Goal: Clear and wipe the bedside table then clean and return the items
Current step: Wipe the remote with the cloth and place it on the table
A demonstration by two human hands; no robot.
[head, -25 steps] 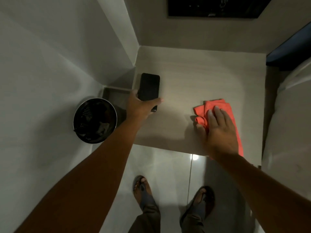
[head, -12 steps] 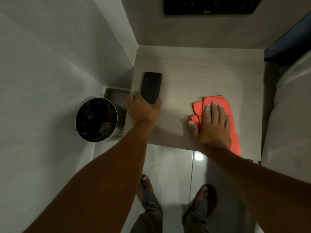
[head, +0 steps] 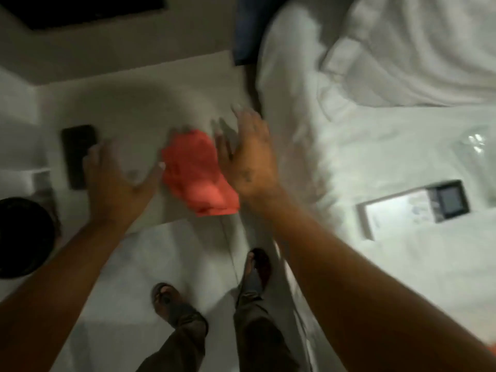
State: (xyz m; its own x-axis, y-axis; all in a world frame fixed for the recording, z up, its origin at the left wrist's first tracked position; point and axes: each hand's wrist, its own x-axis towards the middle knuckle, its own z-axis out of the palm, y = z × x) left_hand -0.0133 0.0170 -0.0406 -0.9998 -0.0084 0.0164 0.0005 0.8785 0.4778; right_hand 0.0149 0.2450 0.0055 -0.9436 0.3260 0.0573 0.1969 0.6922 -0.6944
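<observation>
Head camera looks steeply down onto bedside table (head: 150, 108)

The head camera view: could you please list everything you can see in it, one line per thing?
Bedside table: one, pale wood grain, upper left, in the corner by the wall.
Phone: one, black, flat on the table's left side.
Cloth: one, orange-red, bunched near the table's front edge.
Waste bin: one, black inside, on the floor left of the table.
Bed: one, rumpled white sheets, right side.
Box: one, white with a dark end, lying on the bed.
Clear plastic item: one, on the bed, too blurred to identify.
Left hand: open, fingertips on the phone.
Right hand: open, beside the cloth, not gripping it.
Feet: two, in sandals, on the pale floor.
</observation>
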